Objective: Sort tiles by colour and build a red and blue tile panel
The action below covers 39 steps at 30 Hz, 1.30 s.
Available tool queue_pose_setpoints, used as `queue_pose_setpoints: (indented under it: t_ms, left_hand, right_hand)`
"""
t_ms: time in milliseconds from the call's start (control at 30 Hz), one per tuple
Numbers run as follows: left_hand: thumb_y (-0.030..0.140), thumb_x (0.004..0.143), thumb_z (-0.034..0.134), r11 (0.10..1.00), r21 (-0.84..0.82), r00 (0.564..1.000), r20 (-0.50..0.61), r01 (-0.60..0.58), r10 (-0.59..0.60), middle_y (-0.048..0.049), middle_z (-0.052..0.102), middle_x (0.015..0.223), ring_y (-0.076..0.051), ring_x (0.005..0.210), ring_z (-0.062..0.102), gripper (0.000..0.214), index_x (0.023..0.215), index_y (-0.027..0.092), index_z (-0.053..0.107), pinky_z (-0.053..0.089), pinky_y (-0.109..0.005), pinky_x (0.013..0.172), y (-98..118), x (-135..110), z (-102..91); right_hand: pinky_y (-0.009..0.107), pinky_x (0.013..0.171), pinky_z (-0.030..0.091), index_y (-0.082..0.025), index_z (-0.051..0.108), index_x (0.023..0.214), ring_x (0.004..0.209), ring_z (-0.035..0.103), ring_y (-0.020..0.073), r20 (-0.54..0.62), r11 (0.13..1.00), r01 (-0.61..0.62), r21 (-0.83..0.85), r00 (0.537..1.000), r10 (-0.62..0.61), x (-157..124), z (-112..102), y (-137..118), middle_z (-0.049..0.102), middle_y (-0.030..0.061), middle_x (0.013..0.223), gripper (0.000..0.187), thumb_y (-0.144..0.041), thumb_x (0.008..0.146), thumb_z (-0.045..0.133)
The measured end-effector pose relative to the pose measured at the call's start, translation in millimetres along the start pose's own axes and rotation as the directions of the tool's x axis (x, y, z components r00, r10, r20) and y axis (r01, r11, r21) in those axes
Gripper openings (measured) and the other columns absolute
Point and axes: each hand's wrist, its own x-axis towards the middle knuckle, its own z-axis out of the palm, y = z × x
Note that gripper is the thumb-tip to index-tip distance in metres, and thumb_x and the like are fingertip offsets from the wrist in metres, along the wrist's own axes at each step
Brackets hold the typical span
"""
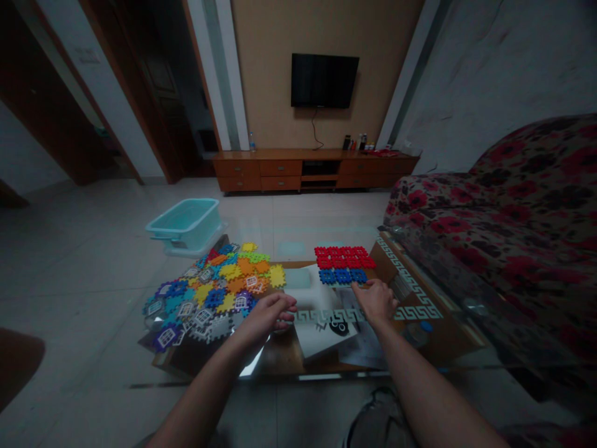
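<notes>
My left hand hovers over the glass table beside the right edge of a heap of interlocking plastic tiles. Its fingers are curled in with the thumb against them, hiding whatever may be inside. The heap mixes yellow, orange, blue, purple, grey and white window-shaped pieces. On the right, my right hand has its thumb and index finger at the near right corner of a blue tile, which ends a short blue row. Red tiles in rows lie just behind the blue ones.
A glass-topped table with a key-pattern border has papers and a box beneath the glass. A turquoise tub stands on the floor at the left. At the right is a flowered sofa; a low wooden cabinet lines the far wall.
</notes>
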Motion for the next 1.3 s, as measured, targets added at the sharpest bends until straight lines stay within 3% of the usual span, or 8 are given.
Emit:
queue_pose_setpoints:
  t_ms: [767,1300]
  left_hand:
    - [0.039,0.077,0.073,1.0,0.03,1.0,0.0,-0.006,0.006,-0.0066,0.065,0.091,-0.01,0.071,0.057,0.03,0.092,0.013,0.066,0.042,-0.021,0.062,-1.6,0.4,-1.6]
    - [0.043,0.073,0.077,1.0,0.022,1.0,-0.001,-0.019,0.019,-0.0065,0.066,0.091,-0.011,0.071,0.057,0.034,0.088,0.015,0.066,0.042,-0.022,0.062,-2.6,2.7,-2.2]
  right_hand:
    - [0.048,0.089,0.041,-0.016,0.066,0.1,0.109,0.058,0.0364,0.004,1.0,0.005,0.003,1.0,-0.005,0.1,1.8,0.7,0.067,0.0168,0.107,0.04,-0.048,0.078,0.061]
    - [0.045,0.088,0.046,-0.013,0.068,0.105,0.109,0.062,0.0356,0.04,1.0,-0.013,0.023,0.999,0.012,7.8,1.8,7.0,0.069,0.0191,0.11,0.032,-0.032,0.082,0.057]
